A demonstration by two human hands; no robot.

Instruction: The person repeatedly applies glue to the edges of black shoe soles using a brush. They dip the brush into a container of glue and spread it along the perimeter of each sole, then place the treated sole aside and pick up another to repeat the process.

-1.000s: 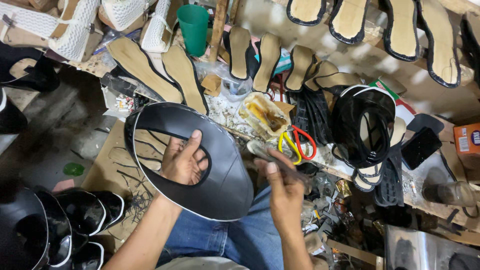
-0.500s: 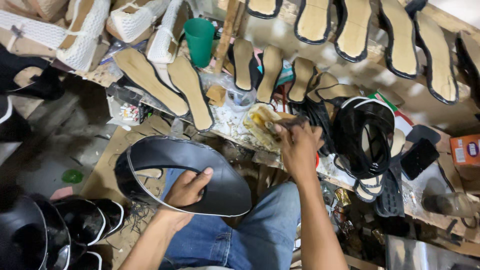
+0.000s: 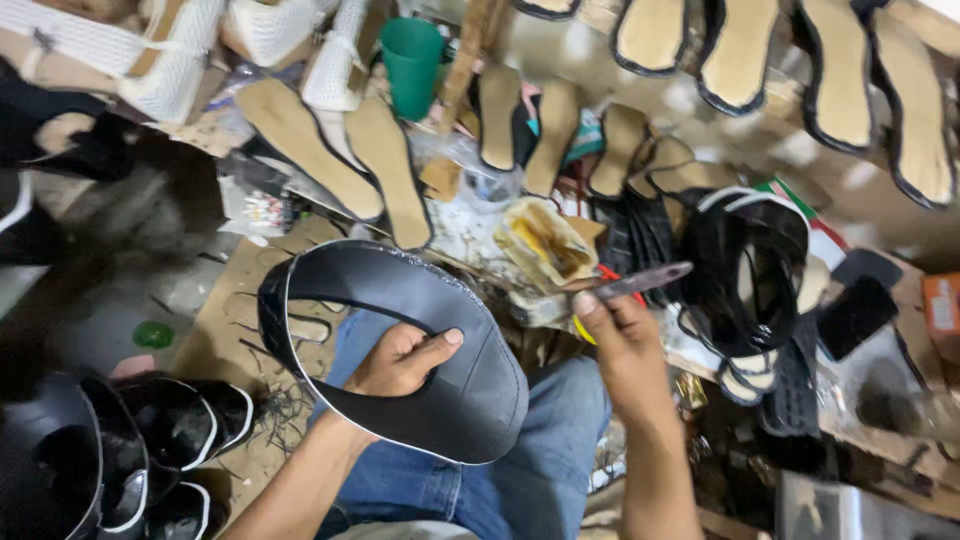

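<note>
A: Right hand (image 3: 625, 345) pulled back from the glue tin (image 3: 545, 245), fingers now pinching a brush (image 3: 640, 283).
B: Left hand (image 3: 400, 362)?
A: Clenched through the cutout of the black leather upper (image 3: 440, 340), over the lap. Likely light, floppy; grip the inner edge.
B: Surroundings?
A: Cluttered floor: tan insoles (image 3: 330, 150) far, black sandals (image 3: 750, 270) right.

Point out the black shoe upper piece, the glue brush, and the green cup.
black shoe upper piece (image 3: 470, 400): head view, on its broad lower panel.
glue brush (image 3: 645, 280): head view, on the handle above the right hand (image 3: 620, 345).
green cup (image 3: 412, 65): head view, on its side wall.
</note>
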